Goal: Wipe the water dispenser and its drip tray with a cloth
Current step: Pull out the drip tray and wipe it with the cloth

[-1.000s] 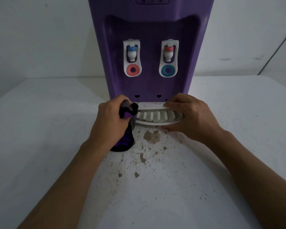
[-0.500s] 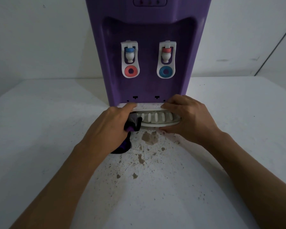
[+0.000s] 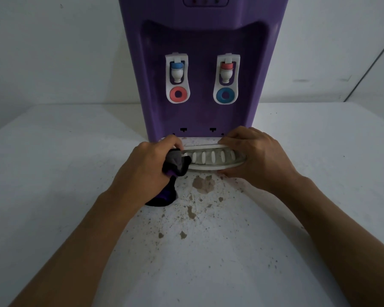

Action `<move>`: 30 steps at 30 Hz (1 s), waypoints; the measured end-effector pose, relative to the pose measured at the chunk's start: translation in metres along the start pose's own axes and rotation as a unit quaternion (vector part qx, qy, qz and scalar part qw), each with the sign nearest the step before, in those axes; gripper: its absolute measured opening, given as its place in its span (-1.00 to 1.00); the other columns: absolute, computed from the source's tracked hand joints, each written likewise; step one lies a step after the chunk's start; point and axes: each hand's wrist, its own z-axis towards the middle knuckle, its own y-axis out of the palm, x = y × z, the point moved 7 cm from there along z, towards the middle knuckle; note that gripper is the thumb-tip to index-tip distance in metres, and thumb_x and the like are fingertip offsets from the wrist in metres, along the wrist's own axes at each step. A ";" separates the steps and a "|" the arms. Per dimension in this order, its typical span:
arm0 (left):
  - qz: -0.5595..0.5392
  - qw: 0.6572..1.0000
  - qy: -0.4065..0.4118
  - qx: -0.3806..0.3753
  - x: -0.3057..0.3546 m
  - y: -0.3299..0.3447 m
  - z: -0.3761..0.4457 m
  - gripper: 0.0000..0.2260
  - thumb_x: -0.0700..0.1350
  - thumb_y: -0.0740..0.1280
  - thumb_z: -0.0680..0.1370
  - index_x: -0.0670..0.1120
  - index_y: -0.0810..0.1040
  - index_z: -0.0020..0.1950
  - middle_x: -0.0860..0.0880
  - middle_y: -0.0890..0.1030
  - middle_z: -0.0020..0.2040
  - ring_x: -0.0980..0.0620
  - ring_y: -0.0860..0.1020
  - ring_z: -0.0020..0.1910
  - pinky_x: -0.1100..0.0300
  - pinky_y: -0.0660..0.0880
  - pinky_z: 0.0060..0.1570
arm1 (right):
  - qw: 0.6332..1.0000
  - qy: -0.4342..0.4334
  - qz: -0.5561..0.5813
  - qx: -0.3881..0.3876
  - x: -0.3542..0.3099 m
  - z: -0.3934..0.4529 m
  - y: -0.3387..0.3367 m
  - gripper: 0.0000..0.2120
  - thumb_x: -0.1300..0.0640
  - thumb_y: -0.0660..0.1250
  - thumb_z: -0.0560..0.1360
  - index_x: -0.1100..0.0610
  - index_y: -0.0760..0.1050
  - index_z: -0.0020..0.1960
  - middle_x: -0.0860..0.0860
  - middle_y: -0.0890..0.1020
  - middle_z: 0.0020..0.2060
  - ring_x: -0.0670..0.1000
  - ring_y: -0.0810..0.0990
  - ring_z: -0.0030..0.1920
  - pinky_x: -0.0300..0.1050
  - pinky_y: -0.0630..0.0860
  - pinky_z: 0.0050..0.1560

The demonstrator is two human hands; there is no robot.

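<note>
Left hand [image 3: 146,167] gripping dark cloth [image 3: 176,165], right hand [image 3: 253,156] holding drip tray [image 3: 211,160]; tray possibly slipping off, scattering grime on tabletop [image 3: 75,162].

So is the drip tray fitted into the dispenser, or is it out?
Out. The drip tray sits in front of the water dispenser base, a strip of table showing between; the right hand holds it.

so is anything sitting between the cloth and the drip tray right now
Nothing visible is in the way. The left hand grips the cloth right against the left end of the drip tray, and the right hand holds the tray's right end. The slats between them are uncovered.
</note>
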 end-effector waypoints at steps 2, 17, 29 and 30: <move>-0.022 1.000 0.019 0.010 -0.003 -0.002 -0.004 -0.61 -0.43 0.52 0.41 -0.07 0.65 0.13 -0.03 0.69 -0.12 -0.01 0.66 -0.19 0.01 0.65 -0.20 | 1.000 0.007 0.010 -0.001 0.002 -0.001 0.001 -0.41 -0.11 0.63 0.37 0.08 0.62 0.32 0.02 0.66 0.15 0.07 0.66 0.10 0.11 0.67 0.07; -0.143 0.986 -0.010 0.083 -0.009 -0.004 -0.004 -0.66 -0.17 0.57 0.50 -0.04 0.63 0.24 0.04 0.71 0.05 0.20 0.68 0.10 0.33 0.62 0.07 | 1.000 -0.003 0.004 0.001 -0.002 0.000 0.000 -0.42 -0.10 0.60 0.40 0.11 0.60 0.34 0.03 0.65 0.17 0.08 0.63 0.09 0.13 0.64 0.06; -0.195 0.964 -0.086 0.156 -0.015 -0.007 -0.005 -0.83 -0.19 0.54 0.55 -0.09 0.66 0.11 0.09 0.71 -0.02 0.15 0.69 0.02 0.34 0.59 0.02 | 1.000 0.008 0.010 -0.003 -0.004 0.000 0.001 -0.42 -0.10 0.61 0.39 0.10 0.62 0.33 0.02 0.66 0.16 0.08 0.64 0.09 0.13 0.66 0.06; -0.209 0.960 -0.098 0.160 -0.016 -0.007 -0.005 -0.85 -0.20 0.54 0.55 -0.08 0.67 0.09 0.10 0.72 -0.05 0.15 0.69 0.00 0.35 0.58 0.00 | 1.000 0.007 0.008 -0.002 -0.005 0.001 0.001 -0.42 -0.10 0.62 0.39 0.10 0.62 0.33 0.02 0.66 0.16 0.07 0.64 0.09 0.12 0.65 0.05</move>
